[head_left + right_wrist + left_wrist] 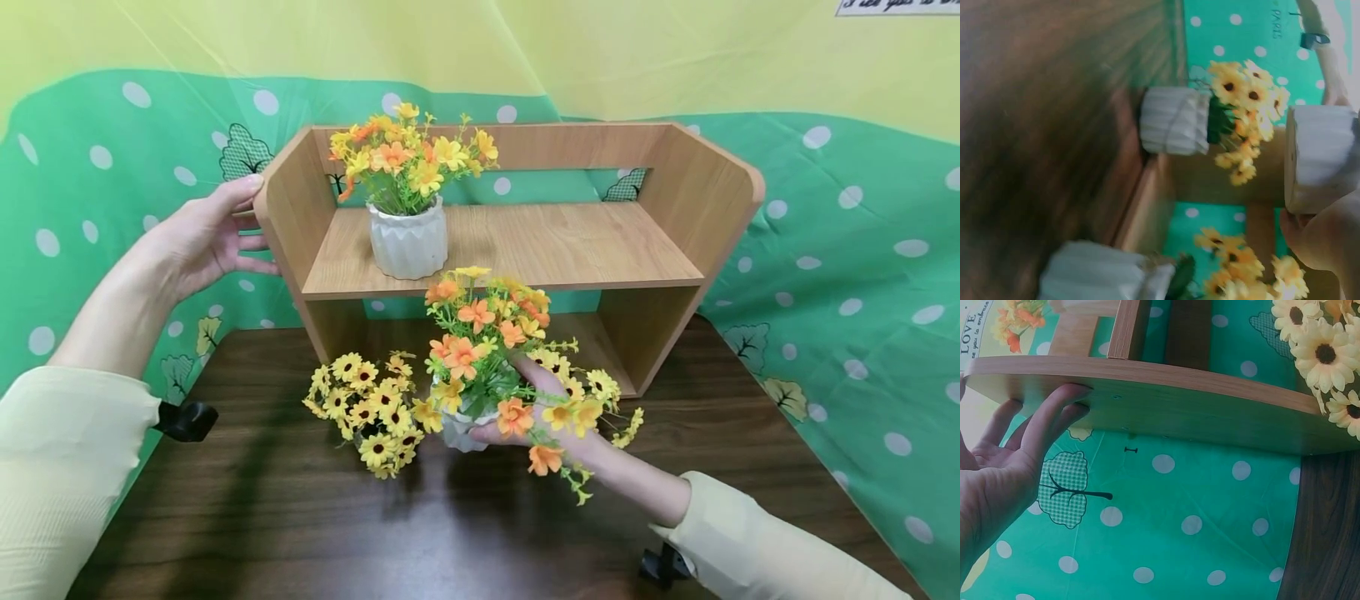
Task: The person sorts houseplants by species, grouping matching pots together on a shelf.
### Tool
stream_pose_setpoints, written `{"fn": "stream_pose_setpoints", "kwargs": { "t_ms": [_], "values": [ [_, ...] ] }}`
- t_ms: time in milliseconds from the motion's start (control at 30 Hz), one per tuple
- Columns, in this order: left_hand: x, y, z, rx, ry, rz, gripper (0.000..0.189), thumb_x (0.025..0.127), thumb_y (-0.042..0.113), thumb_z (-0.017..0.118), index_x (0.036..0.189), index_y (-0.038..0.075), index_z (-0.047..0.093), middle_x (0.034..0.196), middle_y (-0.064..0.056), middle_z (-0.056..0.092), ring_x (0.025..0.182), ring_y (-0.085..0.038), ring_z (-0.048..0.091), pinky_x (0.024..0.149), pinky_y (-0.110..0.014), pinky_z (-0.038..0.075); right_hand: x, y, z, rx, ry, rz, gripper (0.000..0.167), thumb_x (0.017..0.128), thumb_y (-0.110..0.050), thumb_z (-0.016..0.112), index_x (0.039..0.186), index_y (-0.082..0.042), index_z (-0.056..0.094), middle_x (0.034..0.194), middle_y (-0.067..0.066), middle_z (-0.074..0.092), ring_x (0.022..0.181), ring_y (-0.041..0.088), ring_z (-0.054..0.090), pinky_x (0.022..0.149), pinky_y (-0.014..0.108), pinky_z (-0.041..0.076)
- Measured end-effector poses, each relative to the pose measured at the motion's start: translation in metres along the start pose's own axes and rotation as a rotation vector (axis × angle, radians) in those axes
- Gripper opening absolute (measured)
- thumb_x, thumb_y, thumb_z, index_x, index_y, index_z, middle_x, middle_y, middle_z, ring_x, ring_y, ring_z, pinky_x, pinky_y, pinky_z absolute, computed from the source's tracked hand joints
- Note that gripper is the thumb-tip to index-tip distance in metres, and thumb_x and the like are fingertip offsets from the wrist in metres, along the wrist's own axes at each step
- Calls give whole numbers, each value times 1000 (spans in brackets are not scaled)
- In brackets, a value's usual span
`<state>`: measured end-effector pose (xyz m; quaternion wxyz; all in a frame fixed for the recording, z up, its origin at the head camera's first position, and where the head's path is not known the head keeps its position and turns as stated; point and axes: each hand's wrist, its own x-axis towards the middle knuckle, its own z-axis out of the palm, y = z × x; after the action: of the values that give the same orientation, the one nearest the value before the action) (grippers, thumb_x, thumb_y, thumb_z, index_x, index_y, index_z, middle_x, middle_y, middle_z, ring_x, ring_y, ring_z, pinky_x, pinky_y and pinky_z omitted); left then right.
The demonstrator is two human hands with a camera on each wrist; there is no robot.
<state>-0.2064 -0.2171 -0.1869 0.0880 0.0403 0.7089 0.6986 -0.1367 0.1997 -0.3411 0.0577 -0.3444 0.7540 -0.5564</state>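
Pot (1319,156): white and ribbed, off the bench (375,533), in front of the shelf (570,250); its smooth side could slip if the hold loosens.
Right hand (1329,237): wrapped round that pot.
Orange blooms (462,357): trailing over the wrist; a stem might snag the right daisies (603,386).
Left daisies (375,412): near the held pot, so a low sideways swing could topple them.
Upper pot (408,242): near the board's front edge; a bump could tip it off.
Left hand (213,233): fingers extended, touching the side panel (296,217); a hard knock might still shift the shelf.
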Motion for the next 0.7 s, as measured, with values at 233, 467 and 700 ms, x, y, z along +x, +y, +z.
{"fn": "stream_pose_setpoints", "kwargs": {
  "t_ms": [233, 467, 700],
  "values": [
    [2, 0, 0, 12, 1, -1, 56, 103, 47, 56, 152, 30, 36, 144, -3, 43, 104, -14, 73, 74, -47, 65, -3, -23, -17, -387, 202, 114, 86, 60, -22, 99, 133, 1, 61, 123, 18, 72, 109, 29, 68, 93, 43, 58],
    [1, 1, 1, 18, 5, 3, 57, 102, 47, 57, 152, 29, 37, 144, -3, 44, 103, -15, 74, 74, -47, 65, -7, -49, -56, -118, 158, 213, 95, 77, -20, 91, 153, 2, 38, 145, 29, 55, 126, 41, 61, 105, 51, 54],
    [1, 0, 1, 10, 9, -4, 60, 102, 48, 57, 154, 30, 34, 145, -3, 43, 102, -14, 74, 74, -47, 65, -6, -56, -90, 91, 109, 274, 42, 94, -20, 74, 132, -10, 60, 106, 0, 73, 79, 6, 67, 73, 24, 59]
  ]
}}
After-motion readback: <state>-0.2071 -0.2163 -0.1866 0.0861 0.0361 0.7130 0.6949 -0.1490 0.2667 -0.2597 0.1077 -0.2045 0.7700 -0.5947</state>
